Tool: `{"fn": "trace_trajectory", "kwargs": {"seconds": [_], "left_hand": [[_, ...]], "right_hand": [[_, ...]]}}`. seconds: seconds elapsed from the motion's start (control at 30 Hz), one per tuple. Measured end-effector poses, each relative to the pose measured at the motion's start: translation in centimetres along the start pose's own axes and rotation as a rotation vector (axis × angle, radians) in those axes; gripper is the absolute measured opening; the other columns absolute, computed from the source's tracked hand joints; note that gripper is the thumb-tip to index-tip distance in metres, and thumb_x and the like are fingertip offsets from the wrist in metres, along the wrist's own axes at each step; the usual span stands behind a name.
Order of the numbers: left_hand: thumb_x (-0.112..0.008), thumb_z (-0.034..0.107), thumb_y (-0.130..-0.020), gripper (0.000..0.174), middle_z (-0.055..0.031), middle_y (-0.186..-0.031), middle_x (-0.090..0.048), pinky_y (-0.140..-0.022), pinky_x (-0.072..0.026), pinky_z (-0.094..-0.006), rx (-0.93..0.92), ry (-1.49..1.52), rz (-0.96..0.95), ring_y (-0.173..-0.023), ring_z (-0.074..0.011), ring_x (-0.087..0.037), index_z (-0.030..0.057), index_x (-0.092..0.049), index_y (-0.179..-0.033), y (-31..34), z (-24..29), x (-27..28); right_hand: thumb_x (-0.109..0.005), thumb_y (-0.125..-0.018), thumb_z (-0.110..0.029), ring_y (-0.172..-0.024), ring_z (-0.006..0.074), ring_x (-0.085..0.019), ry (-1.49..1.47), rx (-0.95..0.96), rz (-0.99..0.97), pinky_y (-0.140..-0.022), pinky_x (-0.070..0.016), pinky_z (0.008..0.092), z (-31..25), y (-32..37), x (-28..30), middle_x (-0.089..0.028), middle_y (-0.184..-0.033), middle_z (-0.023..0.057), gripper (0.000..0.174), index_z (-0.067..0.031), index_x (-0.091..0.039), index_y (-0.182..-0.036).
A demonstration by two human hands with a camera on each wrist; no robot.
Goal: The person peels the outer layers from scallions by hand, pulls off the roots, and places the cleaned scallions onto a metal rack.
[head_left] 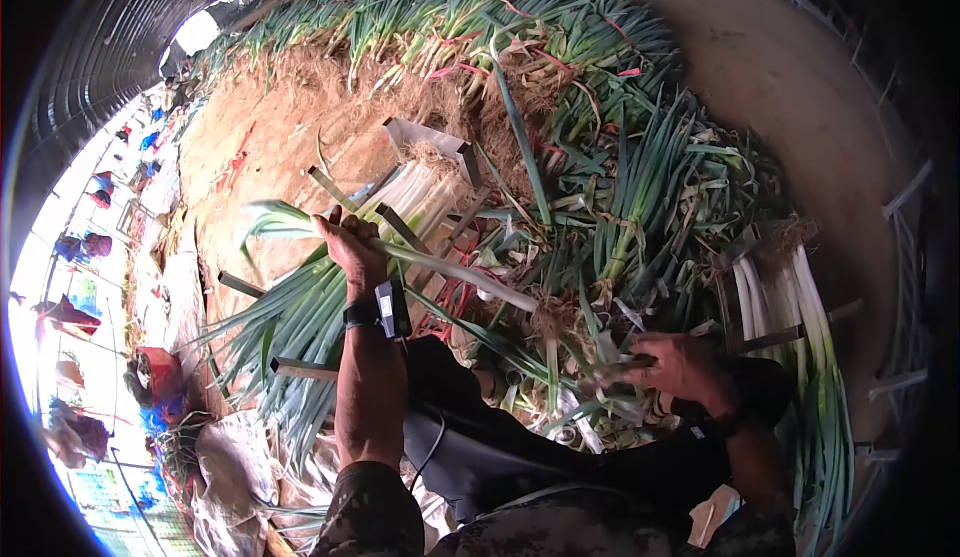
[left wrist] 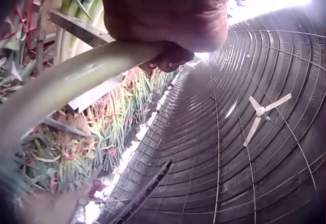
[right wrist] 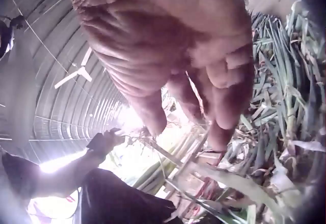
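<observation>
A single leek [head_left: 460, 272] is gripped by the left hand [head_left: 352, 247], its pale stalk slanting down to a root tuft [head_left: 550, 319] and its green leaves beyond the fist. Close up in the left wrist view, the stalk [left wrist: 71, 81] runs out from under the left hand [left wrist: 168, 17]. The right hand [head_left: 680, 369] is right of the roots, beside blurred leaf pieces. In the right wrist view the right hand [right wrist: 173, 45] has its fingers loosely bent, thumb apart; a pale leaf strip [right wrist: 232, 180] lies just beyond the fingertips, contact unclear.
Trimmed leeks [head_left: 425, 192] lie among metal uprights beneath the left hand; more white stalks [head_left: 810, 297] lie at the right in another metal holder [head_left: 775, 339]. Loose leaves [head_left: 640, 197] heap between them. Bundled leeks [head_left: 460, 27] line the back, and bags [head_left: 235, 457] lie lower left.
</observation>
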State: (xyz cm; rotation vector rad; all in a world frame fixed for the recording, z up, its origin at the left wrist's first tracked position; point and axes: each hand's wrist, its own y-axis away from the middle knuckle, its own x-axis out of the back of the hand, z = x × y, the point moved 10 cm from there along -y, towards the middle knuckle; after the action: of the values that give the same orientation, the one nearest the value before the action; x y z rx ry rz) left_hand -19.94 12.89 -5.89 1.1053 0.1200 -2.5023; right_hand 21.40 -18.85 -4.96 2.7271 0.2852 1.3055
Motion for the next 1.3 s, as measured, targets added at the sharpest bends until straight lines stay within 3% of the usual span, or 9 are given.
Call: {"fn": "trace_trajectory", "kwargs": {"seconds": [0.2, 0.37, 0.53, 0.67, 0.8, 0.97, 1.1, 1.23, 1.3], "left_hand": [[-0.055, 0.053, -0.098, 0.05, 0.0045, -0.064, -0.029, -0.042, -0.0268, -0.0216, 0.185, 0.266, -0.25, -0.047, -0.008, -0.024, 0.0087, -0.05, -0.12, 2.2, -1.9, -5.4], [-0.052, 0.056, -0.098, 0.052, 0.005, -0.064, -0.039, -0.045, -0.0319, -0.0228, 0.162, 0.187, -0.359, -0.046, -0.0089, -0.035, 0.0091, -0.051, -0.122, 3.9, -2.2, -8.0], [-0.05, 0.059, -0.098, 0.06, -0.0011, -0.07, -0.047, -0.052, -0.039, -0.0276, 0.197, 0.062, -0.33, -0.055, -0.0139, -0.045, 0.0056, -0.046, -0.126, 6.1, -3.5, -9.4], [-0.051, 0.055, -0.098, 0.051, -0.0084, -0.087, -0.064, -0.066, -0.046, -0.0332, 0.261, -0.115, -0.392, -0.07, -0.0205, -0.055, 0.0083, -0.054, -0.118, 6.1, -3.5, -10.2], [-0.059, 0.045, -0.096, 0.04, -0.006, -0.099, -0.066, -0.058, -0.0416, -0.0274, 0.306, -0.074, -0.522, -0.073, -0.0164, -0.056, 0.0099, -0.061, -0.115, 5.0, -2.0, -9.4], [-0.065, 0.03, -0.094, 0.042, -0.0047, -0.102, -0.066, -0.052, -0.0357, -0.0225, 0.207, -0.186, -0.71, -0.072, -0.0093, -0.053, 0.0044, -0.057, -0.127, 6.1, 1.2, -9.7], [-0.06, 0.022, -0.099, 0.034, -0.0063, -0.105, -0.067, -0.063, -0.0424, -0.0234, -0.032, -0.369, -0.495, -0.077, -0.0125, -0.055, 0.0005, -0.059, -0.125, 2.5, 8.6, -8.3], [-0.058, 0.023, -0.101, 0.03, -0.004, -0.075, -0.061, -0.066, -0.0457, -0.0233, -0.477, -0.47, -0.443, -0.067, -0.0118, -0.057, -0.0048, -0.068, -0.109, -1.2, 17.9, -6.7], [-0.061, 0.021, -0.099, 0.029, -0.0062, -0.078, -0.064, -0.066, -0.0511, -0.0259, -0.272, -0.254, -0.332, -0.07, -0.0148, -0.061, -0.0053, -0.068, -0.106, -5.5, 18.6, -3.4]], "right_hand": [[-0.064, -0.097, -0.023, -0.106, 0.0263, -0.069, -0.394, 0.002, 0.065, -0.081, -0.0577, 0.0354, -3.6, -4.0, 1.4, -0.067, -0.12, 0.0219, 0.038, 0.0, -0.061, -0.127], [-0.072, -0.089, -0.039, -0.12, 0.0344, -0.061, -0.221, 0.247, 0.246, -0.094, -0.0542, 0.0394, -7.8, -6.9, 1.7, -0.059, -0.134, 0.0214, 0.061, -0.0019, -0.055, -0.135], [-0.069, -0.093, -0.033, -0.091, 0.028, -0.07, -0.349, 0.187, 0.088, -0.08, -0.0559, 0.0392, -9.2, -10.5, -3.0, -0.07, -0.101, 0.0145, 0.062, -0.0031, -0.047, -0.142], [-0.057, -0.102, -0.027, -0.063, 0.011, -0.061, -0.72, 0.014, -0.102, -0.064, -0.0543, 0.0314, -7.1, -10.7, -6.7, -0.053, -0.07, 0.0011, 0.048, -0.0009, -0.046, -0.142], [-0.054, -0.104, -0.024, -0.062, 0.014, -0.06, -1.138, 0.052, -0.347, -0.064, -0.0557, 0.0337, -7.3, -8.6, -8.1, -0.048, -0.063, 0.0005, 0.044, 0.0031, -0.048, -0.138], [-0.061, -0.1, -0.029, -0.063, 0.012, -0.062, -0.98, -0.046, -0.376, -0.063, -0.0545, 0.0307, -5.1, -7.5, -8.1, -0.054, -0.065, 0.001, 0.05, 0.0032, -0.051, -0.137], [-0.068, -0.095, -0.024, -0.067, 0.0103, -0.066, -0.554, -0.089, -0.414, -0.062, -0.0521, 0.0278, 0.9, -6.8, -11.6, -0.069, -0.078, 0.0037, 0.052, 0.0006, -0.053, -0.138], [-0.067, -0.095, -0.02, -0.074, 0.0123, -0.069, -0.426, -0.205, -0.441, -0.067, -0.0534, 0.0297, 2.0, -6.8, -13.0, -0.073, -0.086, 0.0089, 0.05, 0.0017, -0.052, -0.138], [-0.066, -0.095, -0.02, -0.076, 0.0128, -0.07, -0.444, -0.23, -0.439, -0.069, -0.0538, 0.0305, 3.2, -6.6, -14.5, -0.074, -0.088, 0.0103, 0.05, 0.0019, -0.052, -0.137]]}}
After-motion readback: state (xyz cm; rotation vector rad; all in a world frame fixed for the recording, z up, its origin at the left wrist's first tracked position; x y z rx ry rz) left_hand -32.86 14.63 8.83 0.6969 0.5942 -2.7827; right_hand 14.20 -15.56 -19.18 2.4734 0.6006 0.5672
